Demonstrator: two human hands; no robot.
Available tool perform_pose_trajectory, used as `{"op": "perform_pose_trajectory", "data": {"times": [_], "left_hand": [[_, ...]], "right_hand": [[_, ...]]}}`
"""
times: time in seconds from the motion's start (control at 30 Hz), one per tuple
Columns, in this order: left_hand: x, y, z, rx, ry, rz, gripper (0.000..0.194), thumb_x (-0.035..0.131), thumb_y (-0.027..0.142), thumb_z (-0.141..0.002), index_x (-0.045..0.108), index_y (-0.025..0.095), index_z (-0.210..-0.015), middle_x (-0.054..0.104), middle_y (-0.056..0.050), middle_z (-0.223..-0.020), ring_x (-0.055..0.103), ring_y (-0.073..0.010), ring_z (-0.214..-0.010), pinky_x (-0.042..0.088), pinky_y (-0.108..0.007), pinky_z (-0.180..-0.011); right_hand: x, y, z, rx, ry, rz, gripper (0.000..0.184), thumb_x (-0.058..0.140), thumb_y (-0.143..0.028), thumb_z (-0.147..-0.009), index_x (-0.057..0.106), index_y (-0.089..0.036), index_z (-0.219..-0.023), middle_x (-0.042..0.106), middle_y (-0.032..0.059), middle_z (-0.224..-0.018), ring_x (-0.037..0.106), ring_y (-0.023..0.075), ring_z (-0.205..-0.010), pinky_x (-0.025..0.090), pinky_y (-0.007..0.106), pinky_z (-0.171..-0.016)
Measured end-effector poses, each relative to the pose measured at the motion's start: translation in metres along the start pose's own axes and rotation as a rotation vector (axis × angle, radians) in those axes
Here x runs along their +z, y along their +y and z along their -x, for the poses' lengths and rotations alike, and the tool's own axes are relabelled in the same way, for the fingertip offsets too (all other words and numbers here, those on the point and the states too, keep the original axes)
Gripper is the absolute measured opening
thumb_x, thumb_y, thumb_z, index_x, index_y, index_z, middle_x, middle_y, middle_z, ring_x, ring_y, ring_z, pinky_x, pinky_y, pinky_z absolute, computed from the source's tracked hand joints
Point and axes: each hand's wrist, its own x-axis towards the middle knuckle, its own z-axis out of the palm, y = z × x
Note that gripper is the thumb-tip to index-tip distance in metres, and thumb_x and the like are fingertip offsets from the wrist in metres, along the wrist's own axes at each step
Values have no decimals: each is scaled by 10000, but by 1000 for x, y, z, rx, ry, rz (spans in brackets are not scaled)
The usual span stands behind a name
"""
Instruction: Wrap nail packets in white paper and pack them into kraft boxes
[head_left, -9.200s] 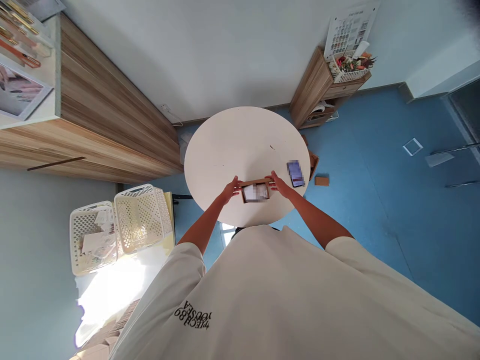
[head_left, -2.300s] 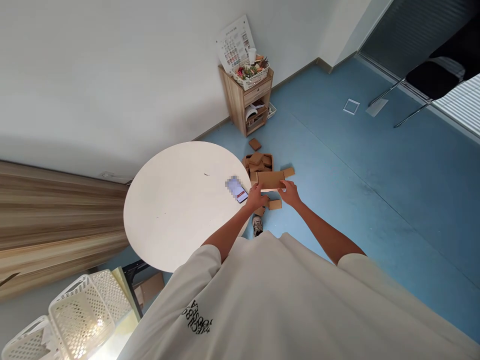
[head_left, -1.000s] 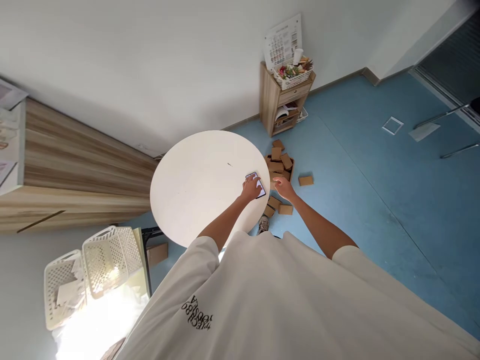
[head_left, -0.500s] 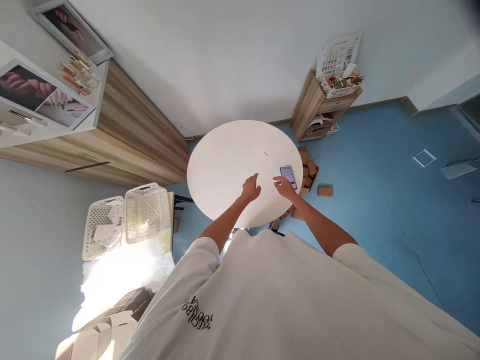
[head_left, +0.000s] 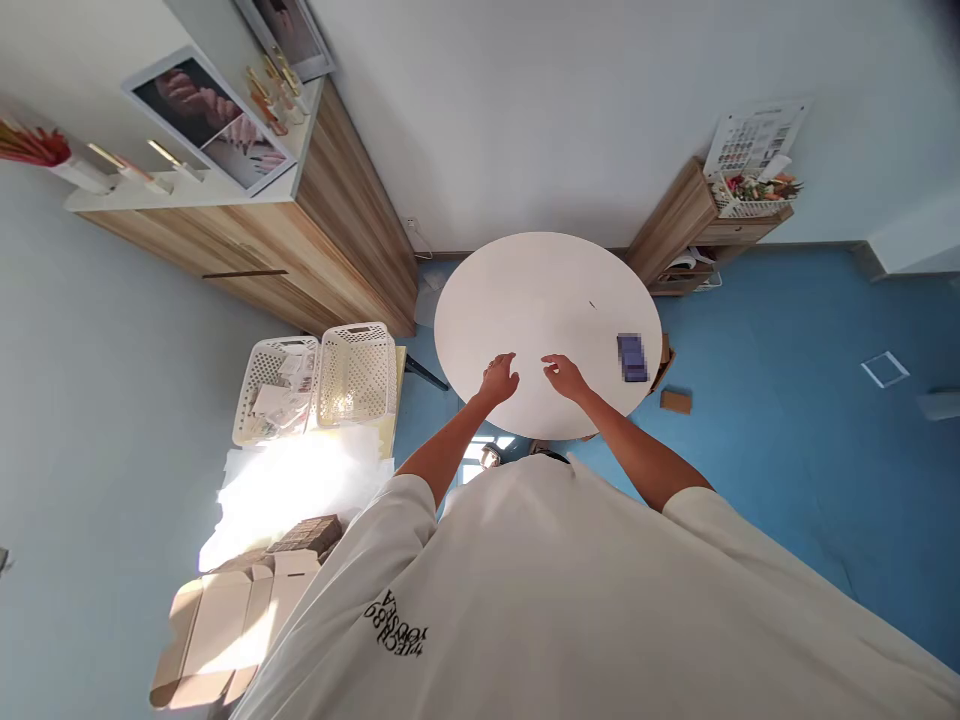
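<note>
Both hands are over the round white bench [head_left: 480,300], low centre of frame. I'd call this a gap between steps, since nothing is being worked on right now. Left hand [head_left: 499,380] is near the bench's near edge, fingers loosely curled, grip released, holding nothing. Right hand [head_left: 564,377] is just beside it, also relaxed and open, also empty. I can't tell if either one touches the bench top.

Nearest object is the phone [head_left: 632,358], its face blurred out, lying on the bench at right of frame, apart from the right hand. Picking anything up from here calls for a reach right to that phone, or past the bench edge to the cardboard box [head_left: 663,362] on the blue floor, with a small kraft box [head_left: 676,401] just below it.

Two white plastic baskets [head_left: 356,375] sit left of the bench. A flat cardboard blank [head_left: 217,630] lies lower left. Wooden cabinet [head_left: 322,250] upper left.
</note>
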Motion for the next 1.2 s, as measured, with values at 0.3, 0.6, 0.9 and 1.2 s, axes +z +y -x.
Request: {"op": "perform_pose_trajectory", "data": {"times": [0.3, 0.6, 0.9, 1.2], "left_hand": [[-30, -39, 22, -147, 179, 20, 559, 509, 221, -979, 506, 222, -1539, 492, -136, -1626, 469, -318, -1505, 377, -504, -1251], [-72, -94, 54, -314, 247, -41, 520, 558, 244, -977, 584, 199, -1495, 558, -148, -1583, 508, -331, -1470, 408, -475, -1215], [-146, -188, 74, -393, 200, -175, 490, 486, 238, -1010, 608, 176, -1480, 644, -138, -1502, 597, -275, -1385, 463, -388, -1156], [-192, -277, 90, -437, -122, -536, 374, 503, 189, -983, 702, 206, -1300, 730, -147, -1340, 654, -297, -1272, 445, -460, -1110]], "right_hand": [[29, -56, -36, -145, -201, 22, 376, 518, -273, -995, 682, -271, -1333, 616, 76, -1474, 652, 226, -1234, 558, 406, -1058], [90, -78, -43, -239, -385, 44, 372, 528, -248, -1000, 700, -257, -1330, 624, 94, -1469, 662, 238, -1233, 551, 408, -1076], [169, -125, -50, -300, -372, 71, 359, 518, -195, -1017, 718, -222, -1314, 670, 101, -1425, 691, 220, -1202, 559, 369, -1057], [250, -175, -43, -297, -402, 110, 343, 541, -197, -1025, 723, -230, -1314, 690, 97, -1407, 695, 234, -1219, 566, 381, -1045]]}}
